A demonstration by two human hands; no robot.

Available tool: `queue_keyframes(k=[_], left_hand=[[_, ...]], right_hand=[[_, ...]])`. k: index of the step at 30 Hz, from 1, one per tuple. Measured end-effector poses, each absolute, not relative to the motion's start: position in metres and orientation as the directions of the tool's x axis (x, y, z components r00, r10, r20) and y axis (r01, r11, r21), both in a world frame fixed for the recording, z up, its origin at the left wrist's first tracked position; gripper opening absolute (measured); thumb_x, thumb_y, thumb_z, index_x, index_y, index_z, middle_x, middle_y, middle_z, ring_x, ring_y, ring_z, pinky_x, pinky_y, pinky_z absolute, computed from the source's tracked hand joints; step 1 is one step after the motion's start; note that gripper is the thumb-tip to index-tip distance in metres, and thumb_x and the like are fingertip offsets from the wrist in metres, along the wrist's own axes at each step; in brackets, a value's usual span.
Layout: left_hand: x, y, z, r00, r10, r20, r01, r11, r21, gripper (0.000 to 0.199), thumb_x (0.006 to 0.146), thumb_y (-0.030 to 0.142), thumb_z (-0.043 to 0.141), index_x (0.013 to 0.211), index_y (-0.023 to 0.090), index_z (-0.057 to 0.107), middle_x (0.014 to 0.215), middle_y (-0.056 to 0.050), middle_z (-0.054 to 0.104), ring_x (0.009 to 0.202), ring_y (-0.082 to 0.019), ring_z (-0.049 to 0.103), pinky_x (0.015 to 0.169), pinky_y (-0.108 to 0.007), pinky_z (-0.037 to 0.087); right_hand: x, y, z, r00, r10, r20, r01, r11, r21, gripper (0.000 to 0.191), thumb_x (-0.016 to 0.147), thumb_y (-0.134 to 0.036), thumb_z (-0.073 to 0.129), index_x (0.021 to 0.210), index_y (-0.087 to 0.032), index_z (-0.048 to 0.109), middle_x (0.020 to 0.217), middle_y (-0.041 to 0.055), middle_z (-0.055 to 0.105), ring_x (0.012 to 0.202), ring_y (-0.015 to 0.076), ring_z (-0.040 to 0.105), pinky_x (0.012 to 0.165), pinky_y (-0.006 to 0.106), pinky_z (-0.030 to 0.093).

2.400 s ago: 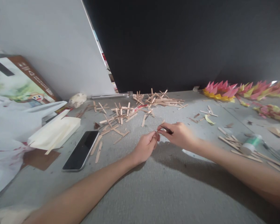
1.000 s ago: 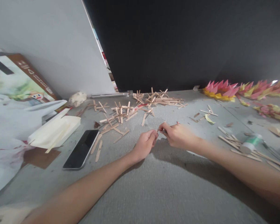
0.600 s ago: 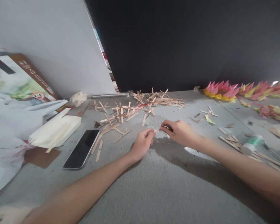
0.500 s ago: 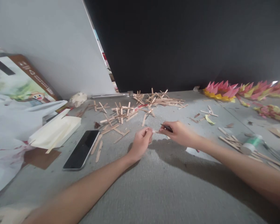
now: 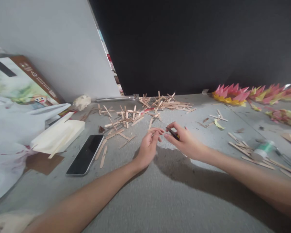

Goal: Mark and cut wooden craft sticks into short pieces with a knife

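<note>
My left hand (image 5: 148, 148) is half closed at the middle of the grey surface, thumb against the fingers. What its fingers hold, if anything, is too small to make out. Just to the right, my right hand (image 5: 186, 142) grips a slim dark utility knife (image 5: 172, 133), its tip directed toward my left fingertips. A narrow gap separates the two hands. Beyond them lies a pile of wooden craft sticks (image 5: 176, 105), with several sticks joined into crossed shapes (image 5: 127, 116) to its left.
A phone (image 5: 85, 155) lies left of my hands, beside an open cream box (image 5: 60, 134) and a white plastic bag (image 5: 9, 142). On the right are pink and yellow paper flowers (image 5: 231, 94), a green-labelled bottle (image 5: 264, 150) and loose sticks (image 5: 240, 147). A black panel (image 5: 184, 45) stands behind.
My hands have come slightly apart at the fingertips, and the pale strip seen between them no longer shows. My right fingers have lifted and the knife has turned in my grip.
</note>
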State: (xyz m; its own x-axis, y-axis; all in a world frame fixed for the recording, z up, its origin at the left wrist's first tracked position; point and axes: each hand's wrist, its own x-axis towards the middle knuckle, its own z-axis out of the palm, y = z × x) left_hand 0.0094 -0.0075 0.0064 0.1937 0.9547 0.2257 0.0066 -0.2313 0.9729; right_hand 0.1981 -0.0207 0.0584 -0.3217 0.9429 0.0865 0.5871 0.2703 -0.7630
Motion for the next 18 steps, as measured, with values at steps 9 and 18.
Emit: queue_keyframes(k=[9, 18], left_hand=[[0.010, -0.003, 0.000, 0.287, 0.952, 0.107, 0.043, -0.124, 0.991, 0.026, 0.107, 0.042, 0.046, 0.123, 0.022, 0.046, 0.079, 0.004, 0.060, 0.061, -0.012, 0.054, 0.064, -0.025, 0.044], [0.009, -0.008, -0.002, 0.397, 0.915, 0.074, 0.117, -0.130, 0.985, 0.058, 0.106, 0.044, 0.052, 0.156, 0.020, 0.032, 0.065, 0.007, 0.058, 0.055, -0.012, 0.053, 0.056, -0.023, 0.039]], right_hand=[[0.204, -0.028, 0.071, -0.377, 0.922, 0.092, 0.706, 0.350, -0.616, 0.025, 0.111, -0.038, 0.032, 0.104, -0.023, 0.050, 0.063, -0.0037, 0.061, 0.049, 0.0132, 0.052, 0.058, 0.027, 0.035], [0.200, -0.027, 0.060, -0.468, 0.883, 0.043, 0.741, 0.418, -0.525, 0.030, 0.110, -0.024, 0.038, 0.091, -0.020, 0.062, 0.079, 0.0024, 0.073, 0.059, 0.0122, 0.060, 0.066, 0.028, 0.037]])
